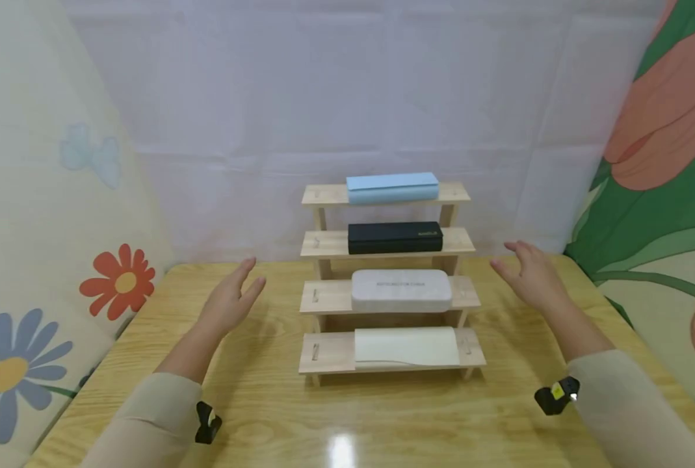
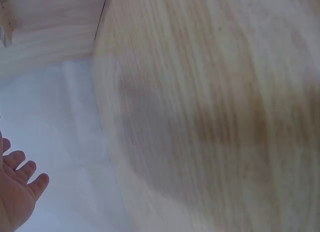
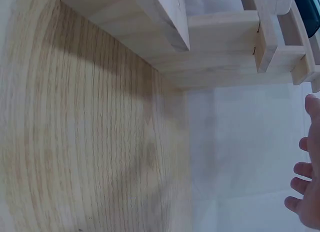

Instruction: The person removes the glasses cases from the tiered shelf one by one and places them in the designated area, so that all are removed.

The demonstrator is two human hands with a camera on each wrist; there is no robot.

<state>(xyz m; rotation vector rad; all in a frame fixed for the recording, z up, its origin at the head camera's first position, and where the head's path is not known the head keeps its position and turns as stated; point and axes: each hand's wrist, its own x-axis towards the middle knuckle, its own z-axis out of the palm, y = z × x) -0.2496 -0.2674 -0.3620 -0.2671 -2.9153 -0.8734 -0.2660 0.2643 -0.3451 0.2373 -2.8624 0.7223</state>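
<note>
- Wooden rack (image 1: 324,296) stood mid-table, holding four cases.
- Left hand (image 1: 230,299) hovered left of it, fingers straight, empty.
- Right hand (image 1: 531,273) hovered right, likewise.

The black case (image 1: 395,237) on the second-highest step of the wooden rack (image 1: 329,244) carries small gold lettering near its right end, too small to read. The grey case (image 1: 402,290) one step below bears a line of faint print along its top, likewise illegible. No other writing shows.
</note>
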